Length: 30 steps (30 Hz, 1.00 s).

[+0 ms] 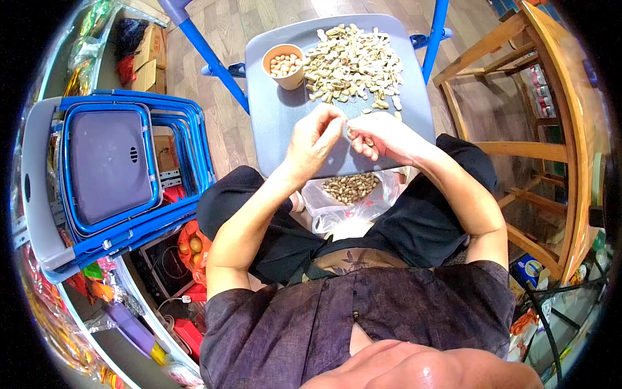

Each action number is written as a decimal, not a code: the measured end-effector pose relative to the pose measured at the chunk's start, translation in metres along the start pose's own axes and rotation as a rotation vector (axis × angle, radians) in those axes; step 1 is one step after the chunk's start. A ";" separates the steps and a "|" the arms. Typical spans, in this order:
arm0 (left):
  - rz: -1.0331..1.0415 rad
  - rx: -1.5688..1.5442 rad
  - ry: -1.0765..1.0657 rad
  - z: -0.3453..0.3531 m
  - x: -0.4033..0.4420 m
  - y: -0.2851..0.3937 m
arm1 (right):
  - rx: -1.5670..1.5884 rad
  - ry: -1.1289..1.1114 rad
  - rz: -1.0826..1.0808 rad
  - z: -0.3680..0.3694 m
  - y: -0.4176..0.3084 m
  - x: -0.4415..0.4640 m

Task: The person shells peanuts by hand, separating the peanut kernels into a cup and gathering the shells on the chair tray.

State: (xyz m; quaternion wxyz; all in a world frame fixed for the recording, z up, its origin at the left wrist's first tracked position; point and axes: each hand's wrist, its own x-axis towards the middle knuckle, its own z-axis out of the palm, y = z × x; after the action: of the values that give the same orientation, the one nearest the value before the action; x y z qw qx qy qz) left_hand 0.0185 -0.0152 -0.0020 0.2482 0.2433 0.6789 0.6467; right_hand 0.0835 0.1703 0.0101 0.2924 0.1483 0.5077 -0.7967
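Hands close together over chair seat [272,129].
Left hand [319,133] fingertips pinched, contents unclear; right hand [382,137] curled round peanuts [368,141]. Peanut shells [356,61] beside kernel cup [285,79].

arms [249,217] bent, left hand [316,135] and right hand [383,135] close together, fingers [368,152] curled.

1. Seat [275,129]: plain grey-blue.
2. Cup [289,83]: tan; kernels [285,64] inside: pinkish-beige.
3. Shells [353,61]: pale cream-beige.
4. Shirt [402,298]: dark purple-brown, mottled.
5. Trousers [414,233]: black.
6. Folded chair frames [123,235]: bright blue.
7. Wooden frame [531,151]: orange-brown.
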 end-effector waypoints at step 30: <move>0.284 1.018 0.036 -0.012 0.015 -0.011 | -1.407 0.363 -0.466 -0.044 -0.024 -0.042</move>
State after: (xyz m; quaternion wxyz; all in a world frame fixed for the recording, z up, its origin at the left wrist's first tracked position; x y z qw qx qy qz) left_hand -0.0005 -0.0146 -0.0125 -0.0029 0.4115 0.8716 0.2665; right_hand 0.0992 0.2303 0.0303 0.0545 -0.0553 0.9540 -0.2897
